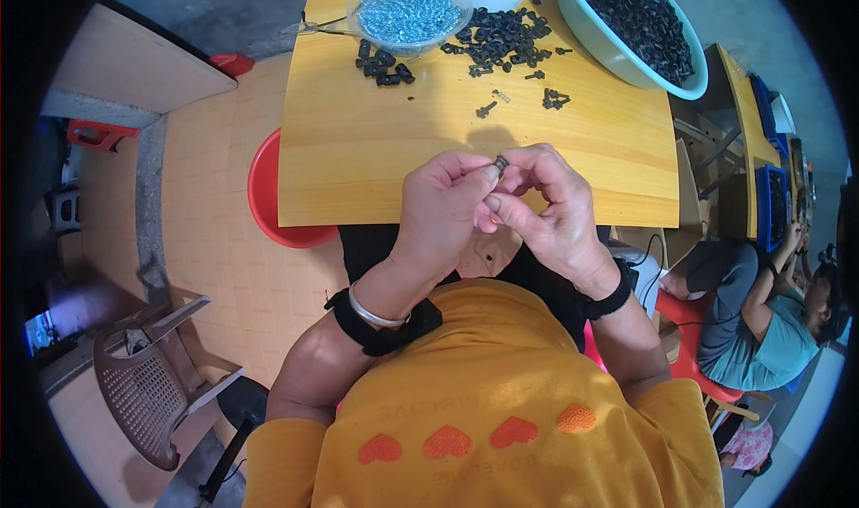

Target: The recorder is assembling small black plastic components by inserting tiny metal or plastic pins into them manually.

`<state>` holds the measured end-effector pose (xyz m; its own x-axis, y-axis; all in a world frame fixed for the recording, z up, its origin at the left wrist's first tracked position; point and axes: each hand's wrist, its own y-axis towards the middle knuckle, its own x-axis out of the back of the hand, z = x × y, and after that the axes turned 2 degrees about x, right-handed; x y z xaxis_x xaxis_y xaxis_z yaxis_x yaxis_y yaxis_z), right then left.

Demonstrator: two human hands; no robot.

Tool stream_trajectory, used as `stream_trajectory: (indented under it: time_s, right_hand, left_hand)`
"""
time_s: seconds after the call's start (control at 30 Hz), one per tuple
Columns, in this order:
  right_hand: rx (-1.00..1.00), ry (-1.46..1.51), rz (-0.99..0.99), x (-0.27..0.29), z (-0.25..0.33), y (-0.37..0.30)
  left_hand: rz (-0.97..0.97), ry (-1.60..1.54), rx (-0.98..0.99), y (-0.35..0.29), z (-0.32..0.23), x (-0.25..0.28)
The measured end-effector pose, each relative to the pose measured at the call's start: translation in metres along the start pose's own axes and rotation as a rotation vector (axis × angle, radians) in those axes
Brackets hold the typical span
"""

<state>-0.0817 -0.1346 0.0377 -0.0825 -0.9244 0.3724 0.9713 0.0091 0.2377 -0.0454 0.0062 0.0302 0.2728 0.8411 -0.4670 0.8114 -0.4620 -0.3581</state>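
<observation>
One small dark piece (501, 163) shows in the head view, held up over the near part of a yellow wooden counter (358, 173). The thumb and forefinger of the left hand (438, 199) are closed on it. The right hand (555, 204) meets it from the other side, forefinger close against the piece, thumb lower and apart; whether it truly grips cannot be told.

The likeliest mishap is a slip: the piece is tiny, only fingertips hold it, and uneven pressure from the two sides could pop it loose. It might then bounce off the near edge towards the lap, or skid left towards the red tub (265, 195) beside the counter. If it rolled forward, it could be lost among similar black parts (506, 34) heaped at the far side, near the bluish springs (410, 12) in a clear bowl.

As for direction, the visible bit seems tilted, its long axis perhaps running from near left to far right. Fingers cover much of it, so which end leads, and its full length, cannot be told.
</observation>
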Motion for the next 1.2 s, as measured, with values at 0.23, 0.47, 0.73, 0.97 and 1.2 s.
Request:
stream_trajectory:
  time_s: [0.23, 0.47, 0.73, 0.97, 1.2]
  right_hand:
    - [0.073, -0.218, -0.091, -0.012, 0.002, -0.003]
    - [0.138, -0.333, -0.028, -0.016, -0.006, -0.004]
    - [0.161, -0.299, -0.034, -0.024, -0.012, 0.001]
    - [0.120, -0.245, -0.073, -0.038, -0.008, 0.014]
    - [-0.172, -0.422, -0.032, 0.048, -0.024, 0.040]
  left_hand:
    - [-0.031, -0.123, 0.058, 0.002, 0.007, 0.001]
    - [-0.021, -0.143, 0.080, 0.005, 0.012, 0.009]
    - [-0.060, -0.181, 0.078, 0.009, 0.016, 0.017]
    - [-0.257, -0.004, 0.053, 0.024, -0.012, 0.025]
    - [-0.460, 0.129, -0.020, 0.065, -0.054, 0.100]
